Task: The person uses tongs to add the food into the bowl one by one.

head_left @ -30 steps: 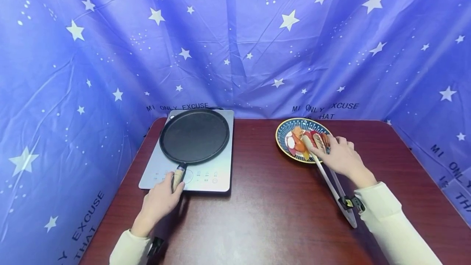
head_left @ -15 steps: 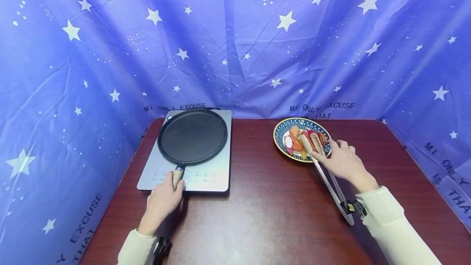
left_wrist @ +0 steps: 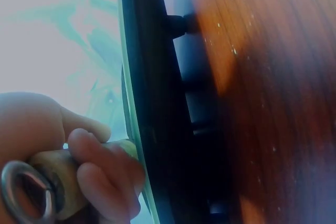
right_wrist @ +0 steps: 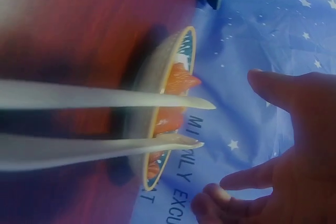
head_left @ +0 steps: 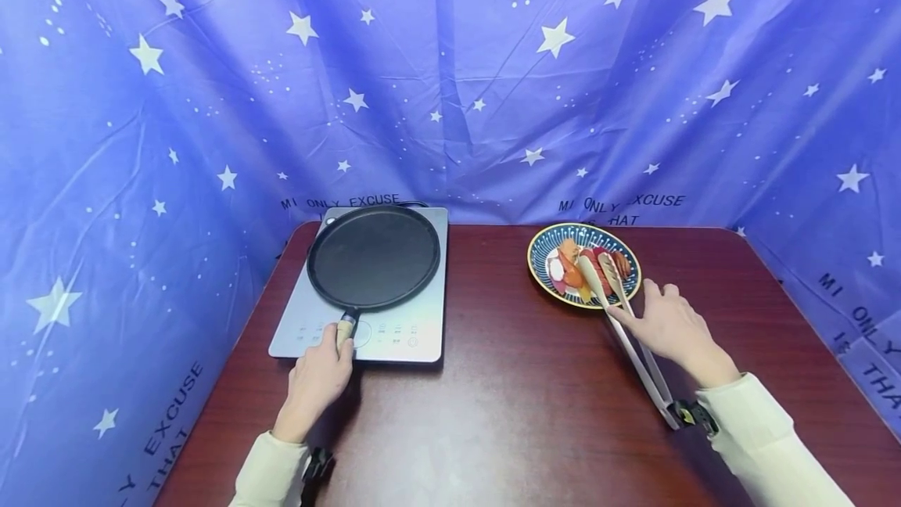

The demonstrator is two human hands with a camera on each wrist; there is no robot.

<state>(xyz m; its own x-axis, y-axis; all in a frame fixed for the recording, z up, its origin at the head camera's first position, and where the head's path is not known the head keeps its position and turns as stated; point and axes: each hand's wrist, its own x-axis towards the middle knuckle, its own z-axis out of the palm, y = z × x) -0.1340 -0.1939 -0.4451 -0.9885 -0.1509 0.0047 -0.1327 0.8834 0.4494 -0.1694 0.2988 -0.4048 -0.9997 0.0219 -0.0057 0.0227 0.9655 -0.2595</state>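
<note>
L grip (head_left: 320, 374) has fingers curled round the pan handle (head_left: 345, 330), prob. to steady the pan (head_left: 373, 257) on the cooktop (head_left: 425, 319); pan handle points at the person, so easy reach. R grip (head_left: 679, 331) is spread, thumb & fingers apart just above the tongs (head_left: 637, 362), pinching nothing AFAICT from the R wrist view. Tongs lie w/ tips over the plate (head_left: 540, 249), back end toward the person, prob. so the R side gets at them; can't tell if the back end touches the table (head_left: 486, 382). Plate's on the table, well apart from the cooktop, prob. for room b/w. Looks: tongs are long, pale, 2 arms apart, narrow tips. Food (head_left: 572, 276) on the plate is a mixed orange/red/brown pile + 1 white pc. Pan is flat, black, low rim; pan handle looks wooden w/ metal ring (left_wrist: 21, 166) at the end.
</note>
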